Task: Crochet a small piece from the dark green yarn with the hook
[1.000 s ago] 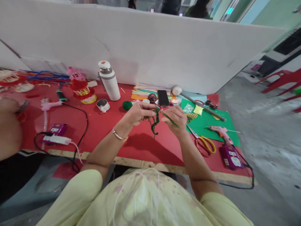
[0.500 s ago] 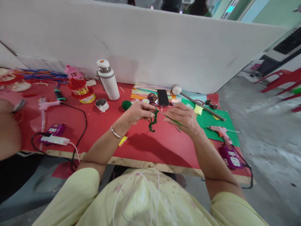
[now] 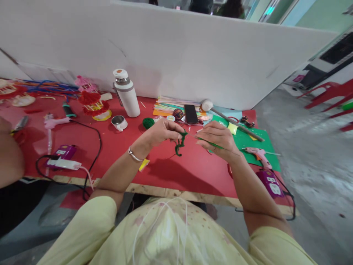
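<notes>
My left hand (image 3: 164,133) pinches the top of a dark green crocheted strip (image 3: 180,144), whose curled lower end hangs over the red table. To its right, my right hand (image 3: 217,138) is closed on a thin crochet hook (image 3: 211,143) with a green handle. The hook's fine tip points left toward the strip; whether it touches the yarn is too small to tell. Just behind my left hand lies a ball of green yarn (image 3: 148,123).
Behind my hands are a black phone (image 3: 191,114) and a white thermos (image 3: 127,94), with a metal cup (image 3: 119,123) beside it. Glue guns lie at left (image 3: 56,122) and right (image 3: 259,156). Another person's arm (image 3: 10,154) is at the far left.
My right hand has turned slightly and shifted a little right, showing more of the hook's handle. My left hand stays on the green strip. The other person's arm has moved slightly left.
</notes>
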A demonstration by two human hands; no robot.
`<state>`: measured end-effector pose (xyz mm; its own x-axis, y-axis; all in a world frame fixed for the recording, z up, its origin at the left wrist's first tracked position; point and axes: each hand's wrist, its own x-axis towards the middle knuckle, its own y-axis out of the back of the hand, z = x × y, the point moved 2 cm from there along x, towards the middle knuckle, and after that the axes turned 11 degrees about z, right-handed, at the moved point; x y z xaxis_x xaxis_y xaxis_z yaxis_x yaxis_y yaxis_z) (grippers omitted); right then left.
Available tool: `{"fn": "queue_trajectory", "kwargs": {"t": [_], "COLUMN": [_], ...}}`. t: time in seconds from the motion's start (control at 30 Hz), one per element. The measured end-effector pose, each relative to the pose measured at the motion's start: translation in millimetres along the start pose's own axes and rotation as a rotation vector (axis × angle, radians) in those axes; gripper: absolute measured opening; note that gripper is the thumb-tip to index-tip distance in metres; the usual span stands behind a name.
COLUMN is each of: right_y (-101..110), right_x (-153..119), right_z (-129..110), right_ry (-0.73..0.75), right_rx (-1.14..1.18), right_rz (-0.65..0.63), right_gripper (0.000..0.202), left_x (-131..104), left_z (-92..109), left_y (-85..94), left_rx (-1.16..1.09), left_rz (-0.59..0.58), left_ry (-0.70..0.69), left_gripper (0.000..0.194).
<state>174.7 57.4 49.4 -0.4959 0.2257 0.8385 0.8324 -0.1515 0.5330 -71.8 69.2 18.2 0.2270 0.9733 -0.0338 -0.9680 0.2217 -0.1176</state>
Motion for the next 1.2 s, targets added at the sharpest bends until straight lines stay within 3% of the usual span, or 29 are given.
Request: {"fn": "queue_trajectory", "kwargs": {"t": [0.2,0.73,1.07,1.2], "right_y": [-4,4,6,5], "right_x": [1,2,2,-1], "right_z": [-5,-13,-16,-17], "right_ry": [0.0,0.069,0.006,-0.122], "right_rx": [-0.032,-0.069,-0.021,0.035], "right_rz": [0.082,0.04,0.055,0.064], "right_gripper": [0.021,0.027,0.019,0.013], "left_x": [-6,-11,-15,-16], "left_z": [3,10,14,15], "left_y": [-6.8,-10.1,-18.6,-19.8], "left_rx": [-0.106,0.02,-0.092,-0.093], "left_rz": [0.033,0.053,0.119,0.135], "left_ry": [0.032,-0.042,0.049,0.067], "left_gripper": [0.027,0.018,0.017,0.017]}}
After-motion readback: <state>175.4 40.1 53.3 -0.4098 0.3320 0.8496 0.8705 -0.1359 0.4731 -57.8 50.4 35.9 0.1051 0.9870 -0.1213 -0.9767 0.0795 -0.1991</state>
